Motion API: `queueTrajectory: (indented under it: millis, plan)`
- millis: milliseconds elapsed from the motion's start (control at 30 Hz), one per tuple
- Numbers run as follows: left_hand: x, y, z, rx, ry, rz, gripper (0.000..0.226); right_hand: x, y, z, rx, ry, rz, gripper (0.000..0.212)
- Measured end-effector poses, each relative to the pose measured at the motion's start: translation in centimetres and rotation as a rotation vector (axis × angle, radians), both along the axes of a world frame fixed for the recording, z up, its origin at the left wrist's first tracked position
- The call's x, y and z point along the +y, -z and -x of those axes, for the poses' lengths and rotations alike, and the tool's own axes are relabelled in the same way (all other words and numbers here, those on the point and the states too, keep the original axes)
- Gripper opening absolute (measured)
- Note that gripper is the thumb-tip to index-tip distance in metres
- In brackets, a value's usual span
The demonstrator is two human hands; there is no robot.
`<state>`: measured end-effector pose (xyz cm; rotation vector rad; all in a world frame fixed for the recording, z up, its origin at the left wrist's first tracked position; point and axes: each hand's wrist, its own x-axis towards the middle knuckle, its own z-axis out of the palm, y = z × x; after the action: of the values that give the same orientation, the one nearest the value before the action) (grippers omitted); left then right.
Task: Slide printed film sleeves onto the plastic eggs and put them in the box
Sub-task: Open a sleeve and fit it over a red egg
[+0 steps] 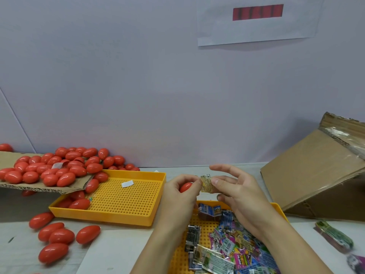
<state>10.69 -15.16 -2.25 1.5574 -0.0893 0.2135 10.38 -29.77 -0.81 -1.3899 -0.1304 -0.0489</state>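
Observed at bench: left hand (pixel 180 191) grips one red egg (pixel 185 187), fingers curled round it, only the near end showing. Right hand (pixel 235 191) pinches a yellow printed sleeve (pixel 206 183) btwn thumb and forefinger, other fingers spread loose above. Sleeve sits at the egg's far end, touching or partly on; can't tell how far on, hands cover the join.

Supplies: loose sleeves (pixel 229 248) heaped in near yellow tray (pixel 280 209), directly under the wrists. Bare eggs (pixel 59 169) piled on a cardboard flap (pixel 39 187) at left, spilling into second yellow tray (pixel 126 196); more strays (pixel 59 236) on the table (pixel 118 252). Cardboard box (pixel 308 175) stands tilted at right, well apart from the hands. Its opening isn't visible from here.

Risks, in my judgement:
1. Sleeve mouth is flattened film. If not opened round before pushing, the edge likely buckles or creases vs sliding.
2. Pinch is on one side only. Uneven pull could skew the sleeve, print ends up crooked.
3. Egg is smooth and glossy. Pushing against it w/ a light hold could squirt it out, prob. into the sleeve heap below.
4. Forearms hang over the loose sleeves; a drop of the wrist may scatter them off the tray.
5. Box is a reach away; transfer w/ a half-seated sleeve could shed it en route.
6. Egg pile on the flap overhangs the tray; any knock and more roll off.
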Motion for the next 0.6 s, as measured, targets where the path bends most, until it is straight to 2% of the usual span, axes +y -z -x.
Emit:
queueTrajectory:
  millis: [167, 400, 600]
  plan:
    - [0.05, -0.08, 0.09, 0.015, 0.016, -0.006, 0.006, -0.03, -0.10, 0.16, -0.017, -0.036, 0.035, 0.027]
    - [0.08, -0.61, 0.54, -0.093, 0.078, -0.034, 0.022, -0.03, 0.15, -0.23, 0.031, 0.030, -0.135, 0.025]
    - [-0.04, -0.81, 0.88, -0.145, 0.105, -0.075, 0.015, -0.24, 0.30, -0.40, 0.094, 0.047, -0.193, 0.023]
